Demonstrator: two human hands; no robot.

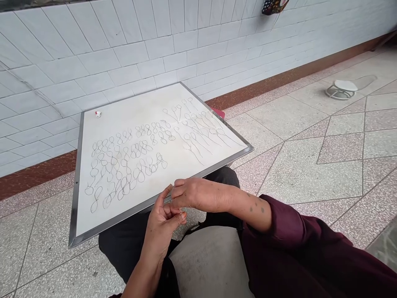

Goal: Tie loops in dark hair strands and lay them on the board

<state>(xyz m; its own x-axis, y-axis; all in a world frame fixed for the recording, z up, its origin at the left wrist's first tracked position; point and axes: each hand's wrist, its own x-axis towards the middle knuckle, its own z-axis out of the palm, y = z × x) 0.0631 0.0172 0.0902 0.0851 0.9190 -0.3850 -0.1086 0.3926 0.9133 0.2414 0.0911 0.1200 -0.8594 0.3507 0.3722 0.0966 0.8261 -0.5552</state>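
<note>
My left hand (163, 218) is just in front of the table's near edge, palm turned up, its thumb and fingers pinched together. Over it bends my right hand (192, 193), with its fingers closed against the left fingertips. Whatever they grip is too thin or too hidden to make out. On the white tabletop (173, 178) beyond them lie rows of thin dark strands twisted into figure-eight loops (136, 149). Farther right, several strands with a small loop and long loose tails (201, 132) lie in a group.
A metal rim (124, 222) edges the table, whose far corner is close to the white tiled wall (130, 54). A small white-and-red object (98, 114) sits near the far left corner. On the speckled floor at right stands a low white stool (343, 89).
</note>
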